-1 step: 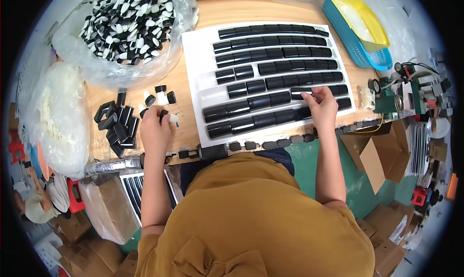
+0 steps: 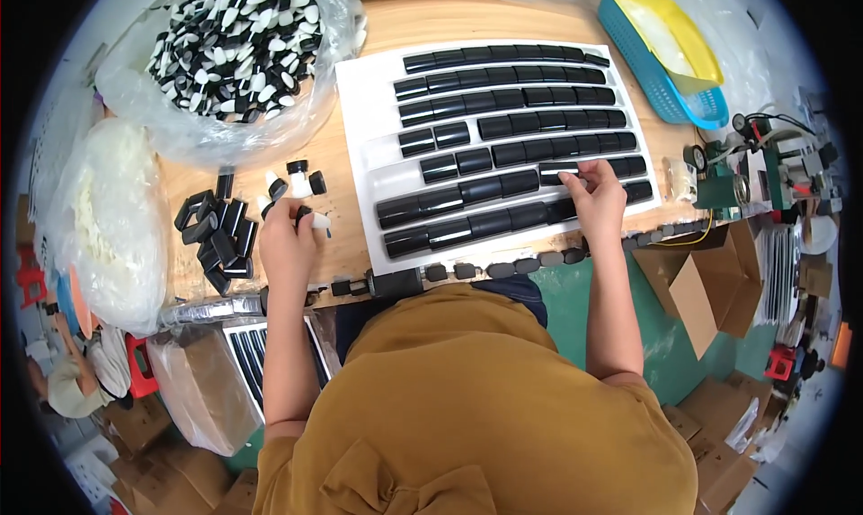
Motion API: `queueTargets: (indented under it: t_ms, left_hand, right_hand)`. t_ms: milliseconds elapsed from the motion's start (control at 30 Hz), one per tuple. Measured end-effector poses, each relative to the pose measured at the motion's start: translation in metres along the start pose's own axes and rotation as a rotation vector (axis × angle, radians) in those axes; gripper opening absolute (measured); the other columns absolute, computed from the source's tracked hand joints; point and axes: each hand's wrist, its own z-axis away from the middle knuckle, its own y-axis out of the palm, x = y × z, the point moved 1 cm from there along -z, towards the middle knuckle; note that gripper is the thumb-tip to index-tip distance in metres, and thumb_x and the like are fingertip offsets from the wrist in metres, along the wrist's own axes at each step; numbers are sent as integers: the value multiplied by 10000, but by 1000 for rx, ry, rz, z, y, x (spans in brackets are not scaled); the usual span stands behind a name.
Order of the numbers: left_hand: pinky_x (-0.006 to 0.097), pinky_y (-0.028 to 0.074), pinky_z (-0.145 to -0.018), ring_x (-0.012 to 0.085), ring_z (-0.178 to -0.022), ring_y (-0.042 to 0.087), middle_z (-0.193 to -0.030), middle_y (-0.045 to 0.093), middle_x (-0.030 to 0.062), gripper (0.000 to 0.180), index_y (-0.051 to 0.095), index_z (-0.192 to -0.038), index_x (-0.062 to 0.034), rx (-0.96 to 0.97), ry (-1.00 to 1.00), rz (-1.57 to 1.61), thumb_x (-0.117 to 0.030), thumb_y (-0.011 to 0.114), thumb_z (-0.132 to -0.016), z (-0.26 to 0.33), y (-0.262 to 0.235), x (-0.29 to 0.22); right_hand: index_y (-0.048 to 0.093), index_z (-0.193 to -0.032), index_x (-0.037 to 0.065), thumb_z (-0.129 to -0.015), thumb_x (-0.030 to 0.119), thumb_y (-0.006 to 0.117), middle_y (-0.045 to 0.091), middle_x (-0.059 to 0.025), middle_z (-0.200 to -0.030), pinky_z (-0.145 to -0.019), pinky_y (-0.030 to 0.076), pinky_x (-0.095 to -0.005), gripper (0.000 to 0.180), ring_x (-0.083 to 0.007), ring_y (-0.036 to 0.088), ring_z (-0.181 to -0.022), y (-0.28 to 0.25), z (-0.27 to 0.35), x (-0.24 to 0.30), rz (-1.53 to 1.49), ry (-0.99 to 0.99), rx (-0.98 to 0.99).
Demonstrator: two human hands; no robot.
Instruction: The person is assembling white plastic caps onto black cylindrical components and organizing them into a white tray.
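At the left of the white tray (image 2: 355, 110), my left hand (image 2: 288, 241) is closed, thumb and finger around a small black-and-white capped piece (image 2: 318, 220). Several similar capped pieces (image 2: 298, 175) lie just beyond it on the wood. My right hand (image 2: 595, 200) reaches over the tray's right side and pinches a glossy black case (image 2: 557, 168), which sits in or just above one of the near rows; how deep it sits is hard to tell. Rows of black cases (image 2: 503, 76) fill much of the tray, with bare slots at the left of some rows.
A loose pile of black cases (image 2: 216, 232) lies left of my left hand. Behind it, a clear plastic bag (image 2: 261, 142) holds many black and white pieces. A blue basket (image 2: 629, 57) with a yellow tray (image 2: 701, 75) stands at the back right, near a green machine (image 2: 719, 194).
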Motion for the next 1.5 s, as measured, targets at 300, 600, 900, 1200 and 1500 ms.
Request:
queueTargets:
  t_ms: [300,600,900,1200,1500]
  left_hand:
    - [208,519,-686,97,-824,640,-982,646,20,327,628,-1259,2,-96,-184,564,-75,649,-942,0,-3,-3]
    - [284,591,-777,220,-918,711,-1072,681,128,210,568,-1132,10,97,-237,1186,-15,644,-939,8,-9,-46]
    - [306,589,-843,242,-931,719,-1049,693,172,234,567,-1154,29,159,-258,1292,15,633,-930,14,-11,-66]
    - [300,590,-828,248,-938,720,-1053,693,177,241,585,-1158,46,202,-236,1318,11,642,-927,16,-9,-71]
    - [298,592,-821,248,-937,720,-1050,695,179,234,584,-1148,47,200,-231,1336,13,644,-925,18,-11,-70]
  right_hand:
    - [746,-970,30,-830,179,764,635,-132,-862,-763,489,-363,205,-295,610,-859,1,15,5,357,-369,-101]
    - [736,-976,70,-857,269,737,639,-119,-955,-773,506,-423,232,-316,617,-900,-29,-14,-29,513,-121,-274]
    - [707,-1095,74,-845,337,755,641,-116,-1069,-833,504,-421,366,-314,606,-1026,-8,3,-21,521,-94,-324]
    - [649,-1076,44,-784,368,807,637,-142,-1108,-843,511,-422,463,-320,627,-1009,-12,-9,-16,482,134,-236]
    - [634,-1125,40,-772,332,824,634,-153,-1101,-883,501,-416,496,-333,620,-1015,-14,-15,-29,398,140,-204]
